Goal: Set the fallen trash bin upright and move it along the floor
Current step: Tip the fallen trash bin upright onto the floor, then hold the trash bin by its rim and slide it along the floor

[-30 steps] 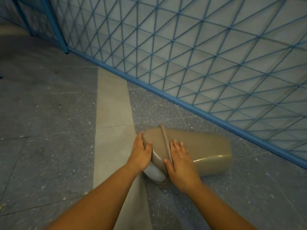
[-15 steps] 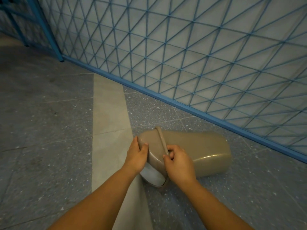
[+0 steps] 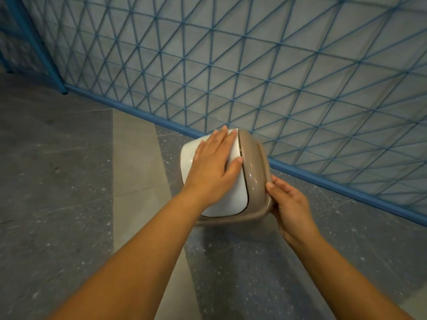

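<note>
The beige trash bin [image 3: 254,167] with a white swing lid [image 3: 233,199] now stands nearly upright on the floor, its top facing me; its body is hidden below the lid. My left hand [image 3: 213,168] lies flat on the white lid, fingers spread. My right hand [image 3: 290,204] grips the beige rim at the bin's right side, thumb on the rim's edge.
A blue wire-mesh fence [image 3: 277,88] with a blue base rail [image 3: 346,190] runs diagonally just behind the bin. A blue post [image 3: 53,72] stands at the far left. The grey speckled floor [image 3: 57,181] has a lighter tile strip [image 3: 136,158] left of the bin.
The bin lay on its side with both hands at its lid end; it has been tipped up so its top faces me. My left hand moved onto the white lid.
</note>
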Motion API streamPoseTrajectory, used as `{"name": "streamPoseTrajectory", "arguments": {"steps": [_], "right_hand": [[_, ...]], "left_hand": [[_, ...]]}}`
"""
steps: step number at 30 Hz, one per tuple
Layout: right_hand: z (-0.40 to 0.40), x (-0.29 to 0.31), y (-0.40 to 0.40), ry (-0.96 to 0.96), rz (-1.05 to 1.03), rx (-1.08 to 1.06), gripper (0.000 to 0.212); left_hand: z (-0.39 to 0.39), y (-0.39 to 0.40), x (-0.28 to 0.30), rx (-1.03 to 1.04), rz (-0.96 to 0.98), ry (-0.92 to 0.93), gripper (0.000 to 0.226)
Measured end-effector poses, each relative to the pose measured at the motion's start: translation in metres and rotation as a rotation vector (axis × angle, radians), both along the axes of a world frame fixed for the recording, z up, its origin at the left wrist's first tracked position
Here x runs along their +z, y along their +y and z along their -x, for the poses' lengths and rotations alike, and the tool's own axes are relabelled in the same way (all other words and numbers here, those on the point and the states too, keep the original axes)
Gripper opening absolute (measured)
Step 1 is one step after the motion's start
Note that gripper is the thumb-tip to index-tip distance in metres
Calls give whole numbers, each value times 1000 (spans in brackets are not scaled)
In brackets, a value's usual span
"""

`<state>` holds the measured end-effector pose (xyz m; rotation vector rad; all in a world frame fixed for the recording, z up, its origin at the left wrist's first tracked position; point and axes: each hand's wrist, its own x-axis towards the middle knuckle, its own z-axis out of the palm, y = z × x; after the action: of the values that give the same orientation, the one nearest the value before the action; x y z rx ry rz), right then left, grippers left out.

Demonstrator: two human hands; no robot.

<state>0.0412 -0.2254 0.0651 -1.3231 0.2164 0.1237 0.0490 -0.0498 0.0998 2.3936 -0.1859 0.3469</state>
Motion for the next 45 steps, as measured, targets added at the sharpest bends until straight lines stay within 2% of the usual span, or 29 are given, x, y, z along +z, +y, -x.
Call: {"name": "streamPoseTrajectory", "arguments": {"steps": [3,9,17,25,27,29,32,35,38,45], "right_hand": [[1,-3,-19,24,-64,-5,22],[7,-14,-49,45,-165,-92,30],[14,-19,-79,142,-170,-192,31],[15,-25,-83,209,-153,-228,26],[16,-26,-83,208,-157,-225,24],[16,-27,-84,216,-157,-228,22],[18,-28,-84,235,-148,-239,21],[19,-27,-84,231,-159,-226,21],[20,-25,-85,237,-163,-221,20],[22,-22,-85,246,-180,-212,19]], "left_hand": [[-9,-20,2,-68,-117,-24,62],[-27,-62,3,-194,-273,-31,63],[-39,-117,0,-312,-479,-79,65],[-48,-128,-3,-350,-518,-107,62],[-45,-125,1,-363,-447,-80,61],[-41,-116,1,-295,-267,-31,59],[-31,-91,-9,18,146,36,54],[-21,-62,-26,282,559,301,50],[-16,-43,-40,332,683,512,44],[-17,-25,-44,381,916,657,32]]}}
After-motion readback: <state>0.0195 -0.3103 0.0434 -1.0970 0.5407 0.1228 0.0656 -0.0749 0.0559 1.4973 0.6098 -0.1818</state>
